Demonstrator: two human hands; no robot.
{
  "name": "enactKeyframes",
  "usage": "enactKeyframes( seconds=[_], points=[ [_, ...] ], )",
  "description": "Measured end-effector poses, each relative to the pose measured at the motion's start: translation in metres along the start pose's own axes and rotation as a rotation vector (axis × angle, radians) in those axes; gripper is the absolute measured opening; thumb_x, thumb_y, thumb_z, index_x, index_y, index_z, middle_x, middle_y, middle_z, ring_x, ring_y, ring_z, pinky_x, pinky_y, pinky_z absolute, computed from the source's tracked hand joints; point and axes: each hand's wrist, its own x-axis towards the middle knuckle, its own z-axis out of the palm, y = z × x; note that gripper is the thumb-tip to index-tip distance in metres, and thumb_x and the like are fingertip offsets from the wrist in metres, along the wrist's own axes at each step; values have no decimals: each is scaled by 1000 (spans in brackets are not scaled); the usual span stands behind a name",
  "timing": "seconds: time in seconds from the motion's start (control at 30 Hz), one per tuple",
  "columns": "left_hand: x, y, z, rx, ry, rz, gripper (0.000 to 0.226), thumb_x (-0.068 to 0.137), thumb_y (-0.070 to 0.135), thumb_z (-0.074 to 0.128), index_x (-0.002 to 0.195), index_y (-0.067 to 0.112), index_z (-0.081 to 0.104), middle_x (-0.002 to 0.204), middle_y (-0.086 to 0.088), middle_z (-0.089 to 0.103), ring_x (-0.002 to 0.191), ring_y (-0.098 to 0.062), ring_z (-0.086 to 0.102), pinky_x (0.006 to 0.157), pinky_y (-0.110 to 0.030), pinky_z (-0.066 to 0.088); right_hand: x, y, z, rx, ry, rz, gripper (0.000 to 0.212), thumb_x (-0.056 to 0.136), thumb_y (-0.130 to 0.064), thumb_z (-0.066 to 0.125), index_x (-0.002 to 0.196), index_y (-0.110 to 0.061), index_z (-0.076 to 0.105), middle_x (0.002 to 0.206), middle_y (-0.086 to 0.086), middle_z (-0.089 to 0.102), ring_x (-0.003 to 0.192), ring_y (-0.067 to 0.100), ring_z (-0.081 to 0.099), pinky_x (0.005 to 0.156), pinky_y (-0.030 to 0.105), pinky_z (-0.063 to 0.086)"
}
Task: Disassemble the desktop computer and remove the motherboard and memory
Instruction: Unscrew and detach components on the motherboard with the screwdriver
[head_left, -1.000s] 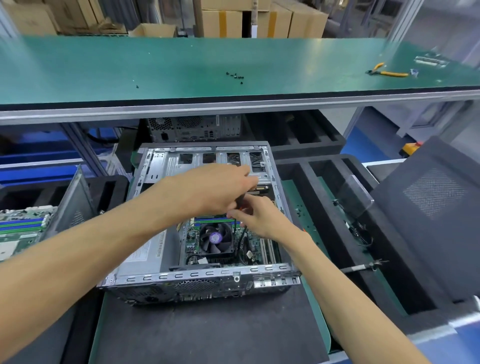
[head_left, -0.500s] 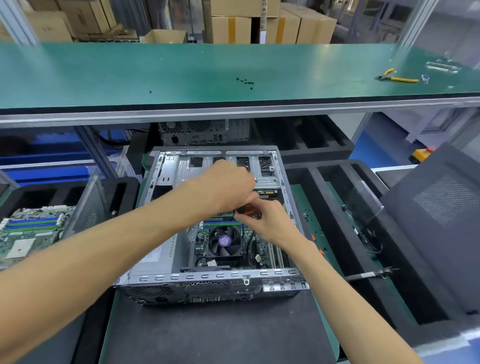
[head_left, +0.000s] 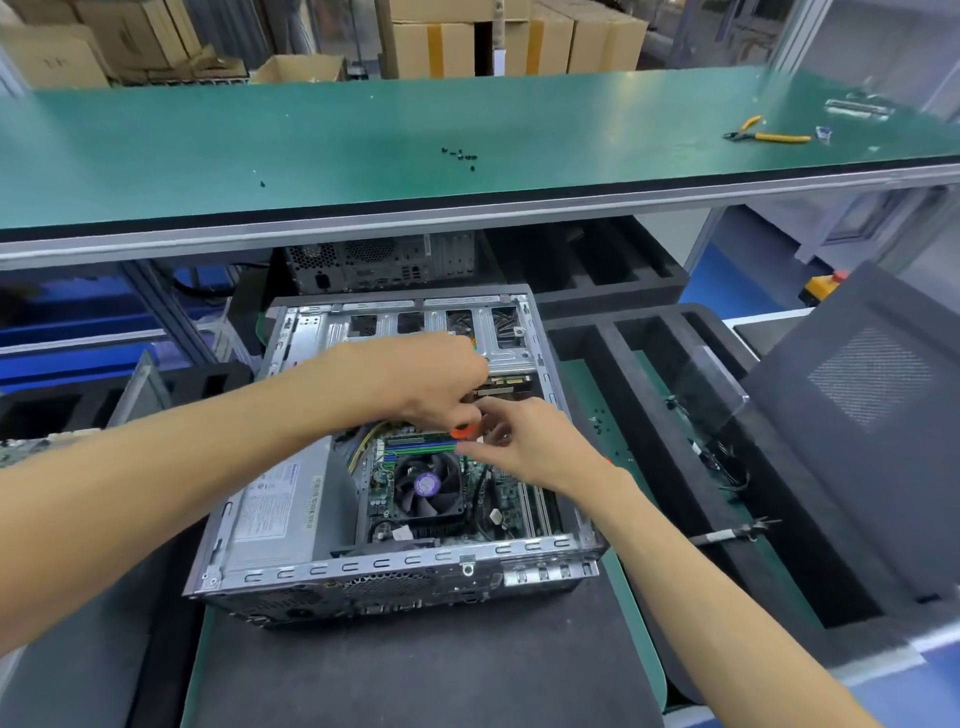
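The open desktop case (head_left: 395, 564) lies on its side on a dark mat. Inside it I see the green motherboard (head_left: 498, 499), the black CPU fan (head_left: 427, 486), green and blue memory slots (head_left: 415, 444) and a grey power supply (head_left: 280, 504). My left hand (head_left: 415, 379) reaches in from the left, fingers curled down over a small orange-ended part (head_left: 461, 431) just above the memory slots. My right hand (head_left: 530, 447) comes from the right and pinches the same part with its fingertips. What lies under the hands is hidden.
A green shelf (head_left: 363, 130) overhangs the case, with loose black screws (head_left: 460, 155) and yellow-handled pliers (head_left: 769, 136). Black foam trays (head_left: 623, 374) and a dark side panel (head_left: 857, 467) stand to the right. Another computer (head_left: 379, 265) sits behind, and another board (head_left: 21, 449) at the far left.
Both hands stay together over the memory area. The orange-ended part has come into view between the fingers, and the right hand's fingertips have closed in on it.
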Motion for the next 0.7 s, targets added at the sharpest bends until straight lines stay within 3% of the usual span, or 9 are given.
enactKeyframes(
  seconds=[0.07, 0.17, 0.3, 0.4, 0.5, 0.6, 0.7],
  points=[
    [6, 3, 4, -19, 30, -116, 41, 97, 41, 49, 66, 14, 43, 61, 0, 40, 52, -13, 39, 49, -30, 35, 2, -1, 4, -55, 3, -19, 39, 86, -60, 68, 105, -27, 65, 74, -20, 63, 68, 5, 64, 67, 27, 50],
    [8, 6, 9, -82, 34, -216, 35, 100, 39, 45, 75, 14, 45, 65, -3, 43, 64, -24, 49, 62, -34, 46, 7, -1, 7, -67, 18, -36, 36, 91, -55, 63, 104, -21, 68, 72, -15, 64, 60, 10, 60, 59, 30, 47],
    [-3, 5, 2, -62, -17, -16, 33, 93, 48, 58, 103, 19, 44, 86, 4, 40, 71, -20, 47, 63, -35, 42, 7, 3, 4, -12, -10, -45, 26, 95, -50, 61, 98, -25, 68, 57, -14, 60, 49, 5, 54, 51, 25, 37],
    [-9, -2, -7, 34, -81, 147, 28, 93, 27, 57, 117, 23, 44, 105, 4, 40, 72, -18, 47, 65, -36, 45, 7, 5, 1, 38, -34, -38, 24, 96, -49, 61, 102, -27, 69, 71, -2, 72, 58, 16, 64, 57, 32, 48],
    [-11, -9, -14, 86, -117, 229, 32, 93, 14, 51, 124, 23, 49, 116, 3, 50, 86, -18, 53, 74, -33, 46, 7, 6, 1, 26, -60, -48, 20, 96, -50, 59, 100, -31, 67, 71, 0, 72, 62, 19, 67, 66, 37, 56],
    [-10, -16, -19, 21, -120, 271, 28, 94, 22, 56, 122, 23, 56, 113, 4, 60, 98, -18, 59, 83, -31, 46, 7, 6, 1, 10, -60, -54, 25, 98, -50, 56, 104, -28, 65, 69, -13, 67, 61, 14, 65, 67, 36, 55],
    [-11, -21, -17, -46, -105, 207, 23, 94, 39, 57, 108, 22, 61, 90, 3, 64, 81, -17, 59, 72, -32, 49, 6, 5, 4, -19, -38, -67, 29, 96, -51, 55, 113, -27, 62, 62, -30, 57, 53, 6, 58, 60, 31, 48]
  ],
)
